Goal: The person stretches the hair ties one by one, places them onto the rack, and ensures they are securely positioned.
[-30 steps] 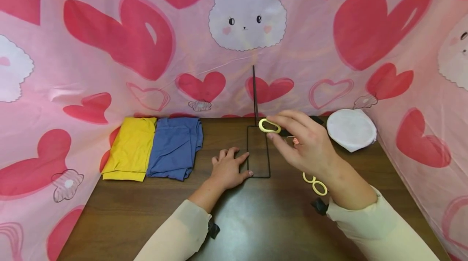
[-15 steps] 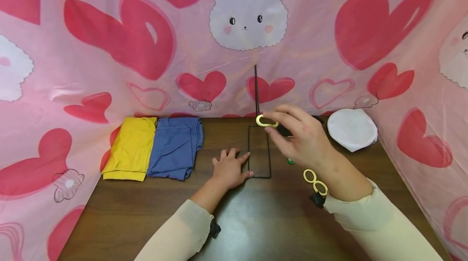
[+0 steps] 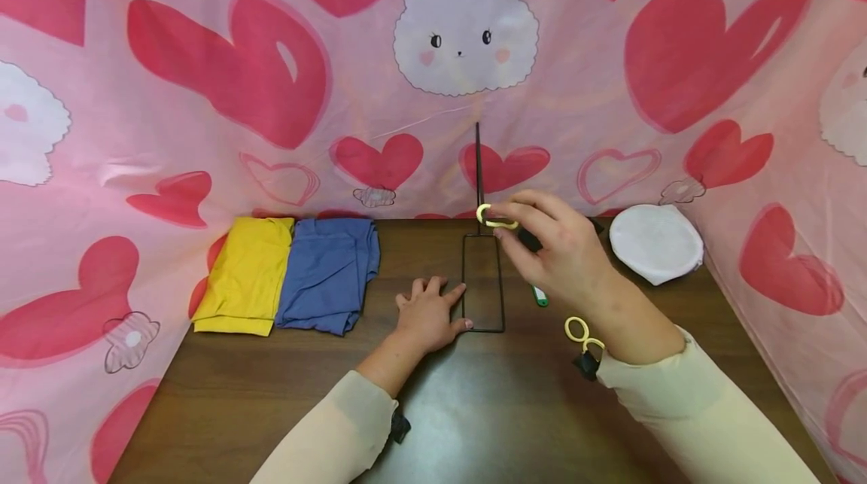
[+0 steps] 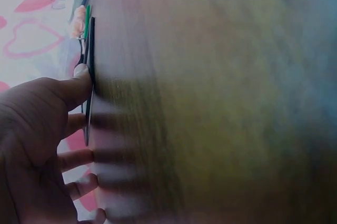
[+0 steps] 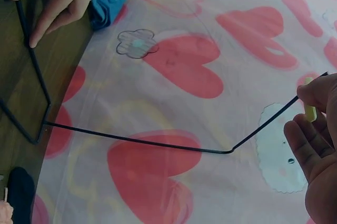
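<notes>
A black wire stand has a flat rectangular base (image 3: 484,284) on the brown table and a thin upright rod (image 3: 477,164). My left hand (image 3: 440,302) lies flat beside the base, and its thumb (image 4: 79,79) touches the wire. My right hand (image 3: 497,222) is raised and pinches a pale yellow ring (image 3: 493,219) against the rod. In the right wrist view the rod (image 5: 158,142) runs up to my right hand's fingers (image 5: 310,140), with a bit of the yellow ring (image 5: 309,111) showing. Whether the ring is around the rod is unclear.
Two linked yellow rings (image 3: 581,332) and a small green piece (image 3: 539,296) lie right of the base. A white cloth cap (image 3: 655,242) sits at the back right. Folded yellow cloth (image 3: 247,273) and blue cloth (image 3: 328,269) lie at the back left. Pink heart fabric walls enclose the table.
My right hand has carried the yellow ring up and to the left until it meets the rod. The left hand has stayed on the base.
</notes>
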Demonstrator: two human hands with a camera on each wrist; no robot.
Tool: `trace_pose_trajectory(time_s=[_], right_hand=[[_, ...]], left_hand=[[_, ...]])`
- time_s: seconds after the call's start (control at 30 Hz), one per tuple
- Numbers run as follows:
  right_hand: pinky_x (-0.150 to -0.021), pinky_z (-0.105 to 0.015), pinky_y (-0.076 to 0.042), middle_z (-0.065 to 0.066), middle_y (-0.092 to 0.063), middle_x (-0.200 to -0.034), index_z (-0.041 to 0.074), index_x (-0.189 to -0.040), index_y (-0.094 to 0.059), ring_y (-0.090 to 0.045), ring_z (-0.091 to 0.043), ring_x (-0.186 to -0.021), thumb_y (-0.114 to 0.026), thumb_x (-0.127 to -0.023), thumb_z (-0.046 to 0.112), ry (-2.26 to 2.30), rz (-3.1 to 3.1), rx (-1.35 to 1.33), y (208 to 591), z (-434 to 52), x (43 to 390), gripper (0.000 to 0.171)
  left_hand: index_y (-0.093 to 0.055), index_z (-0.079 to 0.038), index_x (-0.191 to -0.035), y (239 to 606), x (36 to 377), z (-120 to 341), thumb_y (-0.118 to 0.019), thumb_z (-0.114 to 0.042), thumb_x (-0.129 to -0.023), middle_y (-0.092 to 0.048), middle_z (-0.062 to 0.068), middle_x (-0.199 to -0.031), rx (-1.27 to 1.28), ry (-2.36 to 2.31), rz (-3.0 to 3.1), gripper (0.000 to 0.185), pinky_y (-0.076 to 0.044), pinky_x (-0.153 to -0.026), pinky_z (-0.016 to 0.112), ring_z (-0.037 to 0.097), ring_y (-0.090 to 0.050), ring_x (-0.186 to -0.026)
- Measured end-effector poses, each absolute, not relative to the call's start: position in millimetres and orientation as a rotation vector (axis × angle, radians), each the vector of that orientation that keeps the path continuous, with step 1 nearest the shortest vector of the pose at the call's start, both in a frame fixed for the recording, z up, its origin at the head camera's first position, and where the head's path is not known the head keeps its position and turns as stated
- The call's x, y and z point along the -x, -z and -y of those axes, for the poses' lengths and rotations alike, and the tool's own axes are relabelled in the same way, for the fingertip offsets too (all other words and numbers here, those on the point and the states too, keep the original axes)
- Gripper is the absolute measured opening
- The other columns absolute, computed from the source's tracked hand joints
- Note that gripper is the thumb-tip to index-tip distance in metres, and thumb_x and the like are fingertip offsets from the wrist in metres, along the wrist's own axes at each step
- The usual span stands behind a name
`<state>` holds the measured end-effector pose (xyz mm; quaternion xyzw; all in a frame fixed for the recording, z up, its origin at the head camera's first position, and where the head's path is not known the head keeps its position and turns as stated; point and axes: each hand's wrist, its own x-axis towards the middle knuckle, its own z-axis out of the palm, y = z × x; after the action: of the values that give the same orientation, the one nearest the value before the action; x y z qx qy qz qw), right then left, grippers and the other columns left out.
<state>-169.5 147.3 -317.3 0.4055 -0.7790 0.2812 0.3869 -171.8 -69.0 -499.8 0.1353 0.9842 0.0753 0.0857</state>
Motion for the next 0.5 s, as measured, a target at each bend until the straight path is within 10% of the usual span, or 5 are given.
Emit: trace_pose_trajectory(time_s=[0.5], right_hand=[[-0.080,-0.034,-0.057,-0.009,-0.069,-0.111,0.004,-0.115,-0.077,-0.067,-0.020,-0.092,-0.079,-0.086,0.003,-0.869,2.036,-0.952,330,-143,218,0.029]], left_hand=[[-0.043,-0.041,-0.158,493,170,66,-0.058,-0.070,-0.094,-0.038,0.008,-0.161,-0.417,-0.176,-2.912,0.072,-0.036,-0.098,0.070,0.039,-0.035,-0.140]])
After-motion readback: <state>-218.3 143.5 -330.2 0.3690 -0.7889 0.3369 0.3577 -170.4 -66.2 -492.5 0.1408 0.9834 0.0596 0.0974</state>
